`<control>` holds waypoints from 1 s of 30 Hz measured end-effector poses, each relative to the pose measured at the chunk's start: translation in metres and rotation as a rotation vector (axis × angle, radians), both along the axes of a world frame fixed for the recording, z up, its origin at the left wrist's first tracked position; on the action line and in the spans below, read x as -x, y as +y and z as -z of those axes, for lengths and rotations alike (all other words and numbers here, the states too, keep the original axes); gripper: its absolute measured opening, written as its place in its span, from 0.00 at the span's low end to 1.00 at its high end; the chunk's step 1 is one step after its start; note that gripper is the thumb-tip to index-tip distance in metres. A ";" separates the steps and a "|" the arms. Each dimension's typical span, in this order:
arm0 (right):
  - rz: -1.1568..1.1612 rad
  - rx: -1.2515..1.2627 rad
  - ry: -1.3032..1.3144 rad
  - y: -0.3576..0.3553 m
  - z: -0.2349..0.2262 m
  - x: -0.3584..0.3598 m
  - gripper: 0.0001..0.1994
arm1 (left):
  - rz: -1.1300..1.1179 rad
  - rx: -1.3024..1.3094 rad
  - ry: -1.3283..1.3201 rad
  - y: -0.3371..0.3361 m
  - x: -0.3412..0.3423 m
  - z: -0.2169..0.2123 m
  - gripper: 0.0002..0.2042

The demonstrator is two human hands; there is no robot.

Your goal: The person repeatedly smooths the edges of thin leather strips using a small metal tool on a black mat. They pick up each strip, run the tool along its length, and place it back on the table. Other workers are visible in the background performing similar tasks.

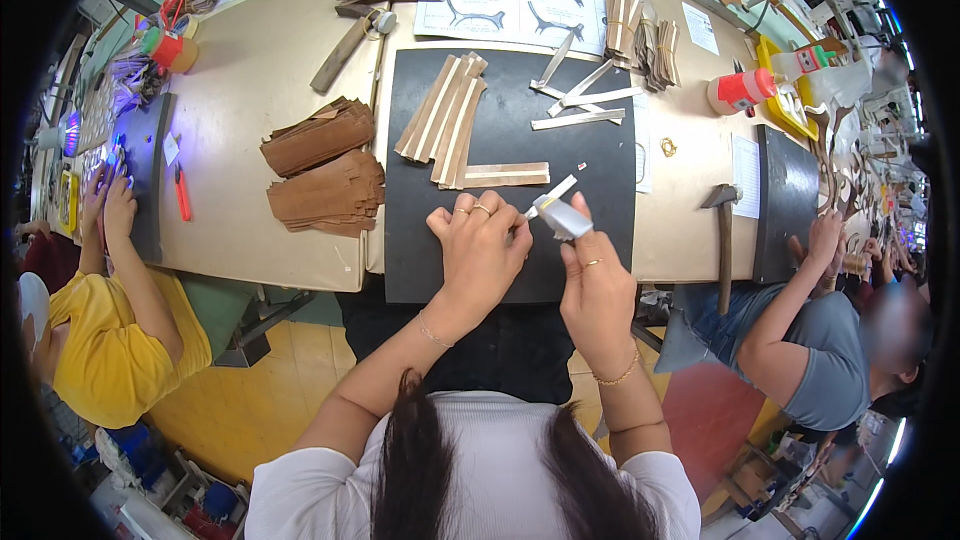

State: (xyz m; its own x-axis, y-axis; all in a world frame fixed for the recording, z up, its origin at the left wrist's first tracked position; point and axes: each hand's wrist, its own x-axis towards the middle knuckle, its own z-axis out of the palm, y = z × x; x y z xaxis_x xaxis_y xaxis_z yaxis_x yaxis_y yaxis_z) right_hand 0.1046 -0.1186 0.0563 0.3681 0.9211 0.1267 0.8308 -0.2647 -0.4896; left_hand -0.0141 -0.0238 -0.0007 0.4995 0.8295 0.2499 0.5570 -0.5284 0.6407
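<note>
Item: pale narrow strip (551, 195), slim, flat, lying on near edge of black mat (600, 155). Left hand (478, 245) curled, fingertips pinching strip's near end. Right hand (597, 285) closed around small grey tool (561, 217). Strip's held end hidden; tool's tip indistinct.

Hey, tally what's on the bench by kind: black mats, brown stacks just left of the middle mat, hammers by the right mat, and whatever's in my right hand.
Black mats: 3 (middle mat, left mat, right mat)
Brown stacks: 2
Hammer: 1
Grey applicator in the right hand: 1
Total: 7
</note>
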 end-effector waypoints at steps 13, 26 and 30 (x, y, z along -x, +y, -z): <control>-0.035 0.155 -0.084 0.002 0.008 0.000 0.26 | 0.003 -0.019 0.013 -0.002 0.006 0.000 0.05; -0.017 0.052 -0.026 -0.001 0.004 -0.002 0.27 | 0.004 0.054 -0.018 -0.001 0.013 0.000 0.04; -0.018 -0.133 0.038 0.000 0.002 0.001 0.28 | -0.002 0.068 -0.020 -0.002 0.010 -0.002 0.04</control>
